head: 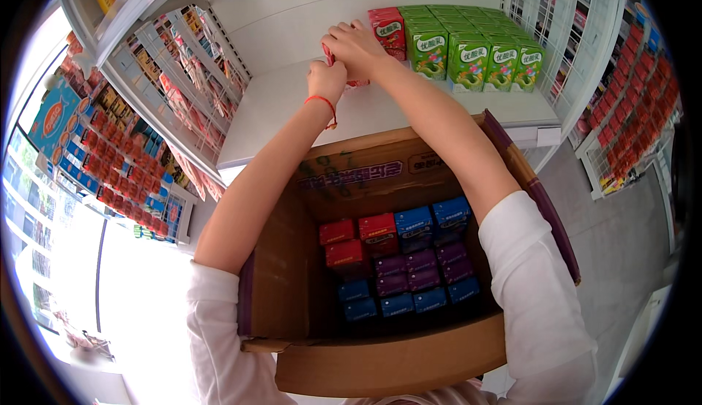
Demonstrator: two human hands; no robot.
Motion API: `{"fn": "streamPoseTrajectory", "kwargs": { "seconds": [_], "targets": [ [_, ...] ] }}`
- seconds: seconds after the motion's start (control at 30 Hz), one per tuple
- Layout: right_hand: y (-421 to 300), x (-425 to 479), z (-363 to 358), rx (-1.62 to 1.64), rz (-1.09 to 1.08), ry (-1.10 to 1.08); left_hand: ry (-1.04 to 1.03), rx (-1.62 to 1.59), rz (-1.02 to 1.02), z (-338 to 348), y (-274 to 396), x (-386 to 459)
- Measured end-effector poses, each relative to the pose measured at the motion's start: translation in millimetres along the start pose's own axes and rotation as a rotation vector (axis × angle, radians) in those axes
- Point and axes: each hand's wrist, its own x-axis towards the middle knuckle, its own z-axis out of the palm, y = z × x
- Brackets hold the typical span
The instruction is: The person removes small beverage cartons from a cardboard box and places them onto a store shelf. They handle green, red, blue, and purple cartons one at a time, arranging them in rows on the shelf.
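Note:
Both my hands are together over the white shelf (263, 111). Between them is a red drink carton (357, 83), mostly hidden by my fingers. My left hand (327, 79), with a red cord bracelet at the wrist, grips its near left side. From above and behind, my right hand (356, 48) holds the same carton. Just right of it stands another red carton (388, 29), beside rows of green drink cartons (473, 57). Below my forearms sits an open cardboard box (392, 364). Inside are red cartons (378, 232), blue cartons (414, 227) and purple cartons (422, 268).
A wire grid side panel (189, 70) bounds the shelf on the left, and another grid panel (565, 26) on the right. An upper shelf edge (137, 10) overhangs at top left. Racks of hanging red packets (118, 155) stand farther left, with similar packets (636, 98) at right.

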Motion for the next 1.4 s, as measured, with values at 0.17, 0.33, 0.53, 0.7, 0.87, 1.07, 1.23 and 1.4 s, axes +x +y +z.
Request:
{"fn": "streamPoseTrajectory", "kwargs": {
  "seconds": [0.17,0.33,0.53,0.7,0.87,1.07,1.23,1.4],
  "targets": [
    [5,-3,-2,-0.118,0.178,-0.006,0.027,0.059,0.13,6,3,-15],
    [10,-5,-11,-0.212,0.355,-0.176,-0.068,0.211,0.166,16,6,-31],
    [26,-10,0,-0.3,0.539,-0.198,-0.071,0.433,0.47,24,5,-46],
    [38,-8,7,-0.391,0.638,-0.299,-0.14,0.466,0.71,29,16,-60],
    [33,-8,7,-0.481,0.624,-0.263,-0.119,0.472,0.765,28,5,-54],
    [28,-1,9,-0.374,0.658,-0.283,-0.12,0.388,0.767,25,4,-50],
    [48,-11,14,-0.397,0.603,-0.198,-0.135,0.035,0.745,16,46,-73],
    [34,-11,19,-0.309,0.524,-0.151,-0.619,0.045,0.901,0,61,-103]
  ]
}}
